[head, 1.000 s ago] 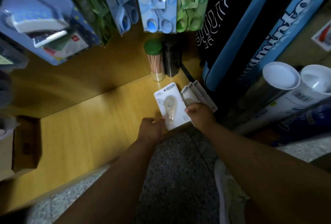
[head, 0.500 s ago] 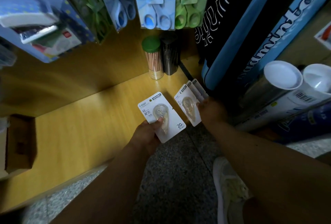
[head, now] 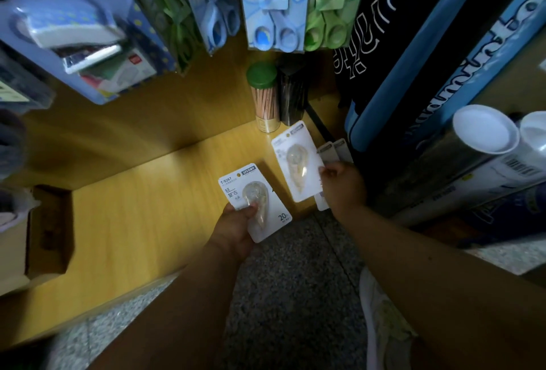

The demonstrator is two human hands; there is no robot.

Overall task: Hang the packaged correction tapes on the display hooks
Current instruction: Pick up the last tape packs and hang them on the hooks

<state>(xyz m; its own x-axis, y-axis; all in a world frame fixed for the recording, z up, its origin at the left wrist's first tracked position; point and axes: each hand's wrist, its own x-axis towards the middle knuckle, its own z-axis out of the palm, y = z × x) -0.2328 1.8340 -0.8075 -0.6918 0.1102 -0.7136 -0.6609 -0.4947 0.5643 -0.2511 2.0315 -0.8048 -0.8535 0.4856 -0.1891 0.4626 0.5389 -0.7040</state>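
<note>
My left hand (head: 236, 229) grips one packaged correction tape (head: 254, 201), a white card with a clear teardrop blister, held over the front edge of the wooden shelf (head: 141, 216). To its right, my right hand (head: 342, 186) holds a second packaged correction tape (head: 297, 162) by its lower right side, lifted and tilted. Behind that hand, more white correction tape cards (head: 332, 149) lie on the shelf, mostly hidden. No display hook for them is clearly visible.
Hanging scissor packs (head: 274, 6) and a stapler pack (head: 74, 29) crowd the top. A green-lidded pencil tub (head: 264, 97) and dark tub (head: 292, 94) stand at the shelf's back. Badminton racket bags (head: 413, 59) and white-capped tubes (head: 484, 130) fill the right. A cardboard box (head: 44, 230) sits left.
The two hands have drawn apart: my left took one card off leftward, and my right lifted a second card up from the stack on the shelf.
</note>
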